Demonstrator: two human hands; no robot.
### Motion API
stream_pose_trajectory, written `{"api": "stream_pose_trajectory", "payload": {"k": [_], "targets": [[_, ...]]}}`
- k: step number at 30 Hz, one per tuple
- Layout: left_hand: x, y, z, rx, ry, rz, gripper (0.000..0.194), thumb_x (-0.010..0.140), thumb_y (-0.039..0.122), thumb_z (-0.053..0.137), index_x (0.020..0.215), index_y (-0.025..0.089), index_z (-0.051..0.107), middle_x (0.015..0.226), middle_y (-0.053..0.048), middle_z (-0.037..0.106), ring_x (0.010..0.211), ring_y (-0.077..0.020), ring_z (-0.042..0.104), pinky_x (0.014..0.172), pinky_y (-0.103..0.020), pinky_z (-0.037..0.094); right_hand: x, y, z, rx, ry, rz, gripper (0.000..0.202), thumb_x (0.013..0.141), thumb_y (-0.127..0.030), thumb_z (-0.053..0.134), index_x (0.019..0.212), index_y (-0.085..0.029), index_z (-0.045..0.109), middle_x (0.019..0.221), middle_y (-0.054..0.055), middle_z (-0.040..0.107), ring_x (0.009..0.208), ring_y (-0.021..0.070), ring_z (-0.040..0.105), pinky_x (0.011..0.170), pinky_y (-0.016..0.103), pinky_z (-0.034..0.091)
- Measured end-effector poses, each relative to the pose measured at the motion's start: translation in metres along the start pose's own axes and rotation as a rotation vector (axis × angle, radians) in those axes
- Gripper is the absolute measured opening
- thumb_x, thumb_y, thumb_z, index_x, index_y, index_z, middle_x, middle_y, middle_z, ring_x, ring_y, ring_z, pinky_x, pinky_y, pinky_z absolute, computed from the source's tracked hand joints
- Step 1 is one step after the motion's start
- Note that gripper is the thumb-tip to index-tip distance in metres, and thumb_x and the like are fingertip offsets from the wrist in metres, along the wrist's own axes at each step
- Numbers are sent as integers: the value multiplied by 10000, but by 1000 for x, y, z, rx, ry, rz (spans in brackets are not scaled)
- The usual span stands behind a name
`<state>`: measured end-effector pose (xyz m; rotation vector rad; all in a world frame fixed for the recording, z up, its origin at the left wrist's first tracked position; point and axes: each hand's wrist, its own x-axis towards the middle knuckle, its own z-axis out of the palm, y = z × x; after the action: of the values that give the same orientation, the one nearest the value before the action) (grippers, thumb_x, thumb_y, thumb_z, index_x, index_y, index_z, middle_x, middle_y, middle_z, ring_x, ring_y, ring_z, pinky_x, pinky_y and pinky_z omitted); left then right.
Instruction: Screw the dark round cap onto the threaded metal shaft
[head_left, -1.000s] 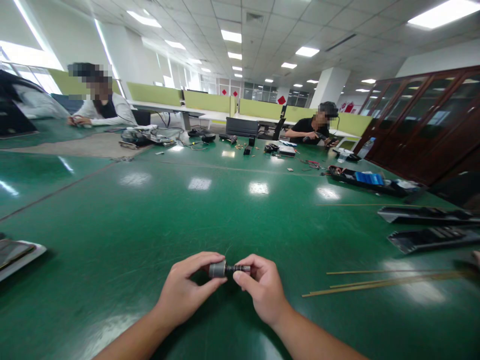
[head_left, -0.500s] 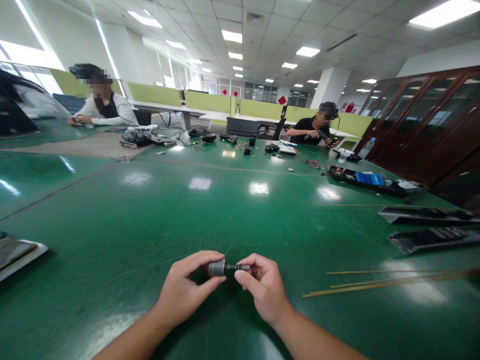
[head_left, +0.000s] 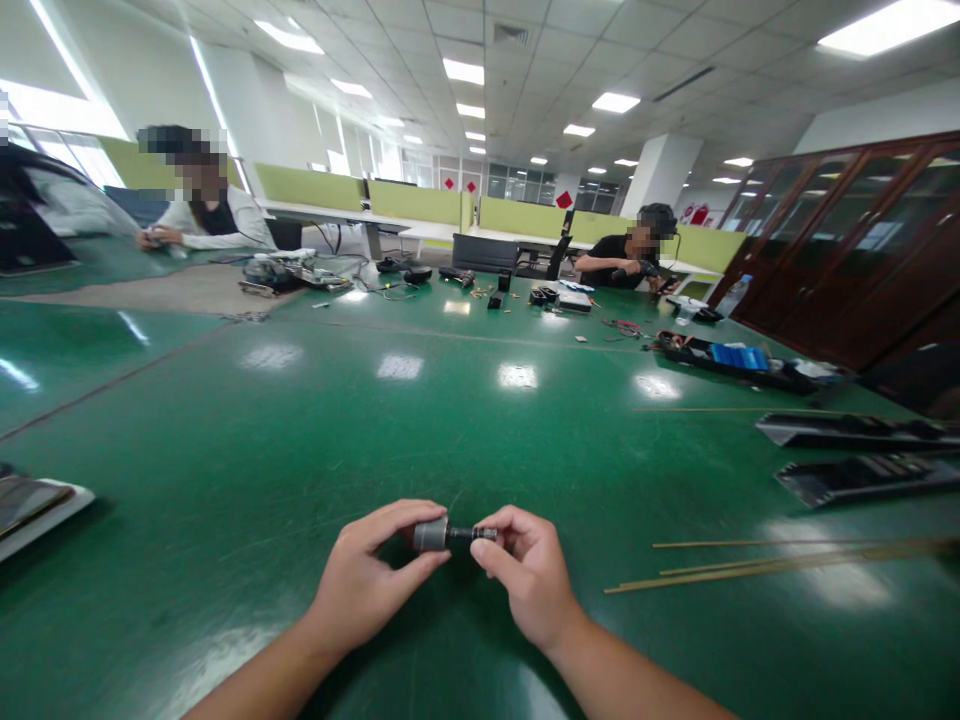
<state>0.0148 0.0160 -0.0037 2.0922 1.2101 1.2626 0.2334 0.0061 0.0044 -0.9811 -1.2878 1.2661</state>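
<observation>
A small metal part (head_left: 430,535), a grey cylinder with a thin dark shaft pointing right, is held just above the green tabletop (head_left: 360,430). My left hand (head_left: 375,570) grips the cylinder between thumb and fingers from the left. The shaft's right end sits between the thumb and fingertips of my right hand (head_left: 525,565). Between both hands, the middle of the shaft shows.
Thin yellowish rods (head_left: 720,572) and two dark metal channels (head_left: 862,480) lie at the right. A black tray (head_left: 705,358) holds blue items. At the left edge is a white-rimmed tray (head_left: 75,497). Two people sit across, with tools and cables on the table.
The metal part has shifted very slightly left in my hands. Both hands keep their hold and nearly the same place.
</observation>
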Motion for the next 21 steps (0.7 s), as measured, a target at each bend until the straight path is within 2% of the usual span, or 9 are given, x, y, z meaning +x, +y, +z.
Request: {"api": "stream_pose_trajectory", "payload": {"k": [21], "targets": [[0,1,-1,-23,21,-16,352,806,259,795,1139,271,680,1117,-48,731,1047,-228,691,932,-364,558,0,2,-2,2,20,-24,150,809,-303,751,836,-164,700,682,-10,560,608,134,492,585,268,398]]}}
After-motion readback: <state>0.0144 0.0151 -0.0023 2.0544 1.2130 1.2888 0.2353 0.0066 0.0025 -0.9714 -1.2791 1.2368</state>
